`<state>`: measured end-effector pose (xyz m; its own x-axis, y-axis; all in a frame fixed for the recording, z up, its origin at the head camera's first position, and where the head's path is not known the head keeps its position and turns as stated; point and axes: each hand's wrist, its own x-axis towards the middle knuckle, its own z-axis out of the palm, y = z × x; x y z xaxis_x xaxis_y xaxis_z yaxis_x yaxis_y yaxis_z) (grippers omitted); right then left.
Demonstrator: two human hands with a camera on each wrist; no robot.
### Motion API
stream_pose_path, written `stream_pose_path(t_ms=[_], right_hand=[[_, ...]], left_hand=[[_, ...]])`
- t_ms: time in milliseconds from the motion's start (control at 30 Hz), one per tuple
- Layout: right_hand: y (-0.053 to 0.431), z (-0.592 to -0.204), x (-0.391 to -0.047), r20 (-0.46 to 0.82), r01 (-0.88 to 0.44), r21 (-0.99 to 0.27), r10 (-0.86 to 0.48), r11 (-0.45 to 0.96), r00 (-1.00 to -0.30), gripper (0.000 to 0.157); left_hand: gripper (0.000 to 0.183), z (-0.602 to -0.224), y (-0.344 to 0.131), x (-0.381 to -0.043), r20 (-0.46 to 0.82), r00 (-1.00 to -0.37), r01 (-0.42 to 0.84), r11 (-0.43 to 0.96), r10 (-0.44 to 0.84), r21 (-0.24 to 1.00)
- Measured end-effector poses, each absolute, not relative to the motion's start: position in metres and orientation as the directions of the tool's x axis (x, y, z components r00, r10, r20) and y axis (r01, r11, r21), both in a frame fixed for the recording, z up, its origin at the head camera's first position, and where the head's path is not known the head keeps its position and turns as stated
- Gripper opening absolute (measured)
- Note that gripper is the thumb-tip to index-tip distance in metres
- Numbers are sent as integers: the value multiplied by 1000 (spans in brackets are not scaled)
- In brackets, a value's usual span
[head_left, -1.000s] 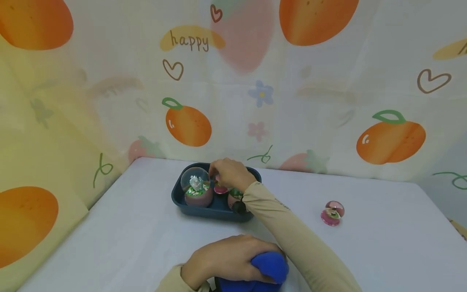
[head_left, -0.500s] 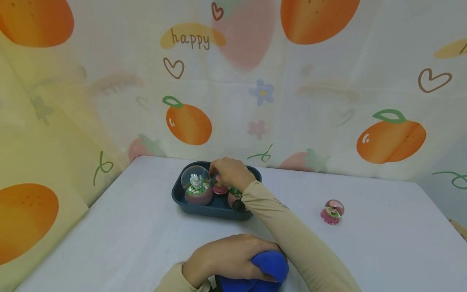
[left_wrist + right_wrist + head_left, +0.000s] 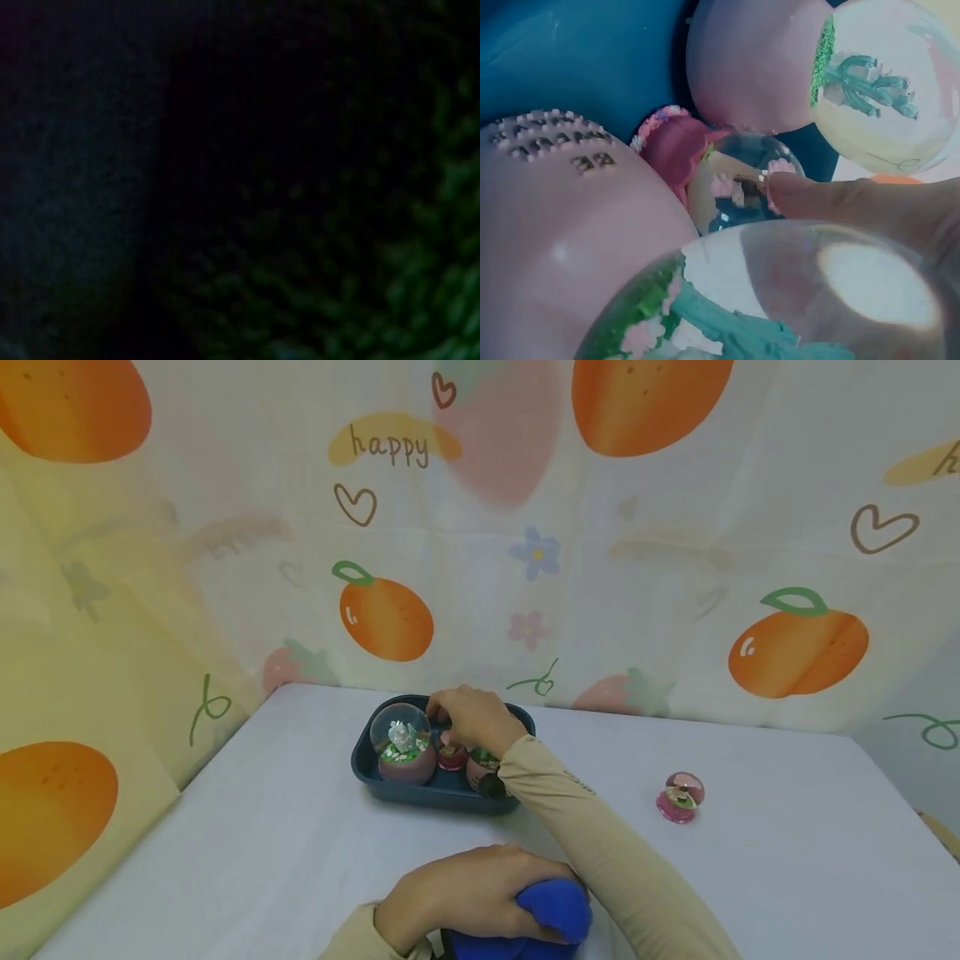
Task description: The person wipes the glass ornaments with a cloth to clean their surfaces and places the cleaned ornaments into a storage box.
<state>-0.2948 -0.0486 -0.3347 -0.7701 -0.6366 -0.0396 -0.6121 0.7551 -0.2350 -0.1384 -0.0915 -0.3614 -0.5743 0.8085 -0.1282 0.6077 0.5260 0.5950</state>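
Observation:
My right hand (image 3: 474,718) reaches into a dark blue tray (image 3: 405,795) and holds a small snow globe with a deep pink base (image 3: 451,757). In the right wrist view, a digit presses on the clear ball of the small snow globe (image 3: 735,161). Larger snow globes with pale pink bases flank it: the left one (image 3: 407,767) shows fully, the right one (image 3: 482,768) is partly behind my wrist. My left hand (image 3: 480,889) grips a bunched blue cloth (image 3: 557,908) at the near edge. The left wrist view is nearly black, with dim green speckles.
Another small pink snow globe (image 3: 681,798) stands on the white table (image 3: 787,860), right of the tray. A fruit-printed curtain (image 3: 637,543) hangs behind the table and down its left side. My right forearm crosses above my left hand's right side.

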Motion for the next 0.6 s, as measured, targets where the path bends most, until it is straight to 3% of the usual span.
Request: stream_pose_path(t_ms=[300, 600], right_hand=[[-30, -332, -296, 72, -653, -407, -691, 638, -719, 50], [7, -323, -291, 116, -600, -597, -683, 532, -721, 50]], left_hand=[[40, -364, -90, -137, -134, -578, 595, 529, 805, 606], [42, -363, -91, -139, -142, -573, 589, 526, 807, 613]])
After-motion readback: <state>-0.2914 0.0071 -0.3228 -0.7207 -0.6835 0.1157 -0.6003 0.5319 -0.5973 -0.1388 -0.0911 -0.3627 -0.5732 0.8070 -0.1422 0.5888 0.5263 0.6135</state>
